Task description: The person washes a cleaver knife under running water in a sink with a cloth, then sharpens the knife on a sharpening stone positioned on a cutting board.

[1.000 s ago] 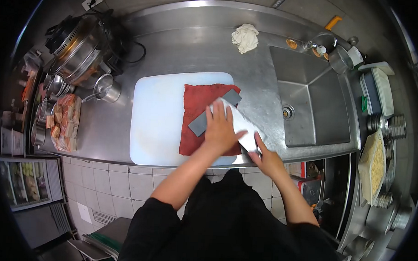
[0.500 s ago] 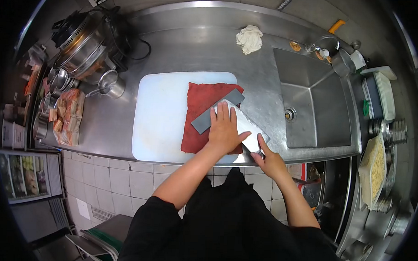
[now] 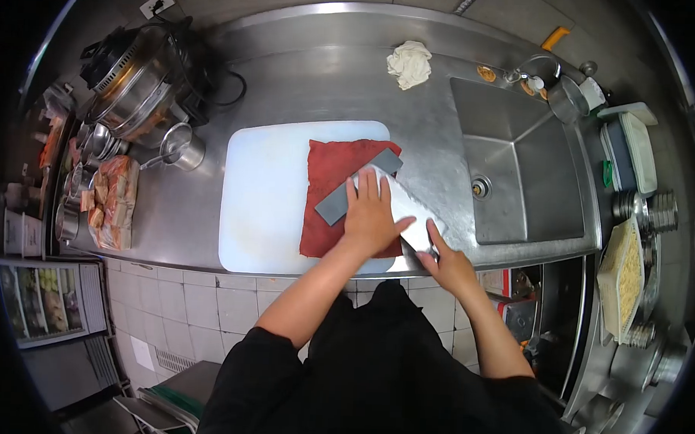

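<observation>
A wide-bladed cleaver lies slantwise across a grey sharpening stone. The stone rests on a red cloth, which covers the right part of a white cutting board. My left hand is flat on the blade with its fingers spread, the fingertips above the stone. Around the cleaver's handle, at the blade's lower right end, my right hand is closed. Most of the handle is hidden by that hand.
To the right is a steel sink. A crumpled white cloth lies at the back of the steel counter. On the left stand a metal pot, bagged food and a large steel appliance.
Both hands and the cleaver keep nearly the same place on the stone. The whole view has shifted slightly.
</observation>
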The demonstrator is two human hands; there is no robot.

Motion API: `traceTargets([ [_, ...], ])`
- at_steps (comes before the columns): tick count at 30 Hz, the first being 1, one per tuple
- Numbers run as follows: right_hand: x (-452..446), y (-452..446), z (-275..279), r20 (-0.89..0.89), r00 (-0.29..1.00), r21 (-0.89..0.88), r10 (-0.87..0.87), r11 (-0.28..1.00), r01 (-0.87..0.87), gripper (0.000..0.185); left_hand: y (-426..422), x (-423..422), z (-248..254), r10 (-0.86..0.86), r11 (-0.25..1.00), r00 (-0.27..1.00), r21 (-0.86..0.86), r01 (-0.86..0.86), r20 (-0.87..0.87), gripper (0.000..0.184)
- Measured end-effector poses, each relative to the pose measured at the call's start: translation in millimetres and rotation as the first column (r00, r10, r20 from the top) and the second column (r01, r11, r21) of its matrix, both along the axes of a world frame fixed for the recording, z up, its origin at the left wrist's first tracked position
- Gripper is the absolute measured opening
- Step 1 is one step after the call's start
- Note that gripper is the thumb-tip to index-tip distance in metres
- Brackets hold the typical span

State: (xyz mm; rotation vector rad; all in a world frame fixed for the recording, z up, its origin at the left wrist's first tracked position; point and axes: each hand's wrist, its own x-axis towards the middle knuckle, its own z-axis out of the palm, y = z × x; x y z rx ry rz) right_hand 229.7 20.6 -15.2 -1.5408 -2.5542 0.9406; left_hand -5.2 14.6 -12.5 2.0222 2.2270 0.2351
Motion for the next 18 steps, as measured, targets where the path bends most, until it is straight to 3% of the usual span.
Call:
traceTargets([
  [3,-63,49,20,0.110,0.993,-0.039,0.035,0.999,-0.030,0.078,46,-47,0,0.096,0.995,0.995,0.019,-0.096,-0.001,0.107],
  [4,-85,68,24,0.094,0.995,-0.068,0.040,0.997,-0.034,0.076,61,-68,4,0.105,0.994,0.994,0.019,-0.105,-0.006,0.107],
  [5,-99,82,15,0.035,0.997,0.010,0.062,0.998,-0.062,0.075,73,-86,7,0.127,0.992,0.991,-0.010,-0.127,0.034,0.106],
  [7,-100,77,19,0.044,0.998,-0.016,0.047,0.999,-0.047,0.074,72,-86,6,0.139,0.990,0.987,-0.044,-0.136,0.074,0.105],
  [9,-81,64,17,0.063,0.997,-0.013,0.034,0.999,-0.034,0.075,57,-64,0,0.111,0.992,0.994,0.067,-0.111,0.011,0.104],
  [14,-6,0,9,0.029,1.000,-0.052,-0.006,0.999,0.007,0.079,8,-10,-3,0.039,0.999,0.997,0.036,-0.036,-0.064,0.106],
  [18,-84,62,20,0.091,0.995,-0.027,0.048,0.999,-0.046,0.077,58,-66,1,0.121,0.993,0.993,0.011,-0.121,0.009,0.105],
])
